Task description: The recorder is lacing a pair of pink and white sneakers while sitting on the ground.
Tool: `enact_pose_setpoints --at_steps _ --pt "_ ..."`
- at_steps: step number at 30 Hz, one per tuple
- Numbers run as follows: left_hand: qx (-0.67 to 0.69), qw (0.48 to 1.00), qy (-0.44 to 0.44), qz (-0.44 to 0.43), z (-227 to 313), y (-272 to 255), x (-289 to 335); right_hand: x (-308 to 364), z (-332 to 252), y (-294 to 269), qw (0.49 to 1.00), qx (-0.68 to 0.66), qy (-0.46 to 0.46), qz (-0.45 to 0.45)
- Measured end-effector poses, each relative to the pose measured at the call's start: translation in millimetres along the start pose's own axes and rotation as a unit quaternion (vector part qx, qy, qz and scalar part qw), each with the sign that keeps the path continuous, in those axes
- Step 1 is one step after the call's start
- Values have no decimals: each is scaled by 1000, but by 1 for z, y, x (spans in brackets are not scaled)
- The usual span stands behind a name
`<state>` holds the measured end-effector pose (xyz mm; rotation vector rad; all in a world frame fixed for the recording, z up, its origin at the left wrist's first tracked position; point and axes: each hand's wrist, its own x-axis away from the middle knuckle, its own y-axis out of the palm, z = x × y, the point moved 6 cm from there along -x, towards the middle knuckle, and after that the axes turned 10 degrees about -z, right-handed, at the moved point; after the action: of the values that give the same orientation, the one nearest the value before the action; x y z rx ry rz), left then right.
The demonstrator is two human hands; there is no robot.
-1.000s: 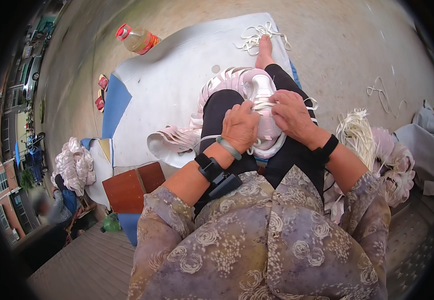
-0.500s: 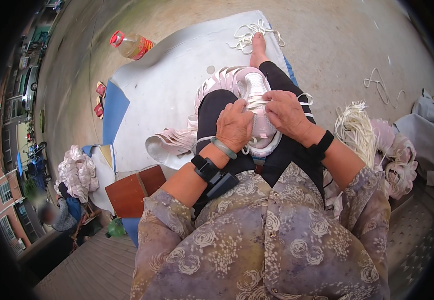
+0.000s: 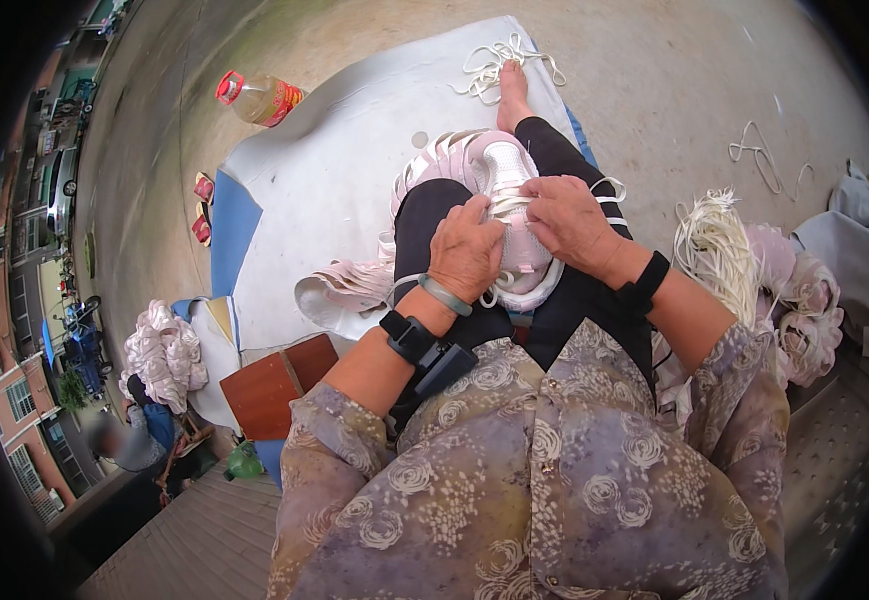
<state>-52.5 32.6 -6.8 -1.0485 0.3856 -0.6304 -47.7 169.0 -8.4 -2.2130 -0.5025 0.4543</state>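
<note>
A pale pink and white shoe upper (image 3: 526, 252) lies across my lap between my thighs, its tongue pointing away from me. White shoelace (image 3: 507, 203) crosses its front, and loose lace hangs at both sides. My left hand (image 3: 464, 248) is closed, thumb and fingertips pinching the lace at the upper's left edge. From the other side, my right hand (image 3: 576, 225) grips lace with bent fingers, close to the left fingertips. Fingers partly hide the eyelets. More pink uppers (image 3: 444, 160) are strung in a row over my left knee, trailing down to a stack (image 3: 344, 290).
A white sheet (image 3: 324, 190) spreads under my legs, with loose laces (image 3: 489, 75) by my foot. An oil bottle (image 3: 259, 98) stands beyond its edge. At right lie a lace bundle (image 3: 714, 240) and pink uppers (image 3: 804, 300). A brown board (image 3: 279, 385) is at left; a person sits farther left.
Both hands stay on the lace at nearly the same spot, with only slight finger movement. The whole view has shifted a little.
</note>
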Motion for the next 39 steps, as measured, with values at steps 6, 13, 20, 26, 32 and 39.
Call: enact_pose_setpoints --at_steps 6,13,20,26,32,39 --pt "83 997 -2 -10 -3 -1 -2 4 30 -17 990 -101 53 83" --pt "14 998 44 51 23 -6 -23 20 62 -35 922 -326 198 61" --pt "-2 1000 11 21 30 10 -37 32 70 -25 911 -358 188 82" --pt "40 998 25 40 26 5 -32 27 61 -19 914 -356 192 34" --pt "112 991 64 47 24 -13 -21 16 50 -9 952 -282 116 21" --pt "219 973 -10 73 8 -23 -23 3 30 -4 985 -166 55 -3"
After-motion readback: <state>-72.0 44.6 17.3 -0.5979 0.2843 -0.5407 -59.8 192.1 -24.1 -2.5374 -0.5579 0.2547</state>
